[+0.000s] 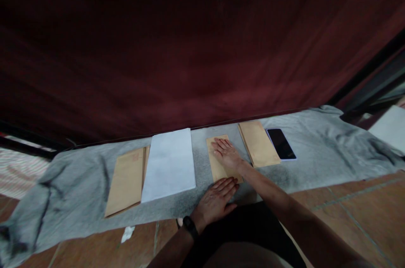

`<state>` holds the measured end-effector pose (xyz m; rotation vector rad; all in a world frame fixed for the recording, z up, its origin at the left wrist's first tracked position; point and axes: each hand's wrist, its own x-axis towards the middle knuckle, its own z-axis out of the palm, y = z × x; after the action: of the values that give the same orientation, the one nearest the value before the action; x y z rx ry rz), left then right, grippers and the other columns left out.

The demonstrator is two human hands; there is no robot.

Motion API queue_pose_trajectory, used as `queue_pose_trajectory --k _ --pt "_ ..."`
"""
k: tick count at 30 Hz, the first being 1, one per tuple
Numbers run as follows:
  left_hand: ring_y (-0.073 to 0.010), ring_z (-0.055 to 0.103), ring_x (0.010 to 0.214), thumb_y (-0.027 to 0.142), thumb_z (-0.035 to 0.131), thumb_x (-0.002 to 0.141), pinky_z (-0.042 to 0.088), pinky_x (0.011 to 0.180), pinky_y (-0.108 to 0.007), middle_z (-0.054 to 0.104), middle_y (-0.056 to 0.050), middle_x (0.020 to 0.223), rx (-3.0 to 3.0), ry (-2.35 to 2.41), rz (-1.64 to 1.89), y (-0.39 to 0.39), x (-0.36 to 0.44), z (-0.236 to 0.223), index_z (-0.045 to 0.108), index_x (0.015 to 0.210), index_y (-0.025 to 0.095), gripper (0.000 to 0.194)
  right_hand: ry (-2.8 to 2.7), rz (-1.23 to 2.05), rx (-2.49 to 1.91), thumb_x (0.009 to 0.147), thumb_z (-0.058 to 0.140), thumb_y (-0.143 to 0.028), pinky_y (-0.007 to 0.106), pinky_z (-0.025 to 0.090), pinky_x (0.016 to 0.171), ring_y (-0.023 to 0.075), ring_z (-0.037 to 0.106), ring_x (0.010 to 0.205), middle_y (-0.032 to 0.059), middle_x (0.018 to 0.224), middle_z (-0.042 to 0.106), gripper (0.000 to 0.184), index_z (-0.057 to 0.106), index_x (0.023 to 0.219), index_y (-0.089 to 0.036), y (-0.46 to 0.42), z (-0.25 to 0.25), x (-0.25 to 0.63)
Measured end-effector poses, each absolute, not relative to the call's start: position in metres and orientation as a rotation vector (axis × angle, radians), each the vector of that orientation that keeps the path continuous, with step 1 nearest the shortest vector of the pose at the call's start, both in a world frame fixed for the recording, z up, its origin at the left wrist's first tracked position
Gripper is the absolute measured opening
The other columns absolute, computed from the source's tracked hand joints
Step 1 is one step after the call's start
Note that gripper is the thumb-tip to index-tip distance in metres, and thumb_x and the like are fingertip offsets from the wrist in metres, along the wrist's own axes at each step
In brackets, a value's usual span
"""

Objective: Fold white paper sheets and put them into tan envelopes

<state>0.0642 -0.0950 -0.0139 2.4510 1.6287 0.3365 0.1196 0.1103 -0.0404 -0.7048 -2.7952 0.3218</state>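
Observation:
A single brown paper envelope [216, 168] lies on grey cloth in front of me. My right hand [227, 154] rests flat on its upper part, fingers stretched out and pointing away from me. Close to the near edge of that envelope is my left hand [217, 199], open, with its fingertips touching the bottom edge and a dark band on the wrist. To the right is a stack of brown envelopes [260, 144]. On the left, a stack of white paper [171, 166] sits beside another pile of brown envelopes [125, 181].
A phone [281, 144] with a dark screen lies right of the envelope stack. Grey cloth [316, 145] covers the long, narrow surface, backed by a dark red upright panel [190, 69]. A crumpled white scrap [128, 234] is on the tiled floor [357, 213].

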Motion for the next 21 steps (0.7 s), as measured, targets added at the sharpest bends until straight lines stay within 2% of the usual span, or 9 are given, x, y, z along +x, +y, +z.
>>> queue_pose_trajectory --k 6,11,15,21 --pt "-0.0179 0.034 0.147 0.045 0.048 0.1 0.028 0.122 -0.034 0.042 -0.006 0.157 2.477 1.67 0.371 -0.096 0.065 -0.014 0.039 0.151 0.02 0.057 -2.699 0.235 -0.953 0.105 0.031 -0.038 0.047 0.022 0.122 0.0267 0.027 0.15 0.0132 0.161 0.032 0.053 0.04 0.152 -0.015 0.102 -0.043 0.118" --pt "-0.0178 0.039 0.144 0.045 0.046 0.101 0.032 0.12 -0.034 0.047 -0.007 0.154 2.469 1.724 0.402 -0.096 0.066 -0.016 0.044 0.147 0.019 0.052 -2.646 0.194 -0.974 0.105 0.033 -0.037 0.047 0.023 0.122 0.027 0.029 0.149 0.0162 0.16 0.032 0.055 0.037 0.153 -0.01 0.087 -0.048 0.138" --pt "-0.0176 0.043 0.142 0.042 0.046 0.102 0.035 0.118 -0.035 0.05 -0.006 0.152 2.47 1.784 0.42 -0.097 0.067 -0.021 0.046 0.146 0.02 0.049 -2.635 0.205 -0.882 0.104 0.034 -0.035 0.046 0.026 0.122 0.0261 0.032 0.148 0.0155 0.159 0.035 0.055 0.037 0.153 -0.009 0.072 -0.053 0.168" --pt "-0.018 0.047 0.139 0.039 0.047 0.102 0.037 0.118 -0.036 0.056 -0.007 0.146 2.473 1.881 0.432 -0.1 0.068 -0.03 0.053 0.14 0.018 0.044 -2.625 0.331 -0.781 0.103 0.037 -0.034 0.047 0.033 0.119 0.0255 0.037 0.145 0.0116 0.158 0.04 0.055 0.035 0.154 -0.015 0.037 -0.055 0.214"
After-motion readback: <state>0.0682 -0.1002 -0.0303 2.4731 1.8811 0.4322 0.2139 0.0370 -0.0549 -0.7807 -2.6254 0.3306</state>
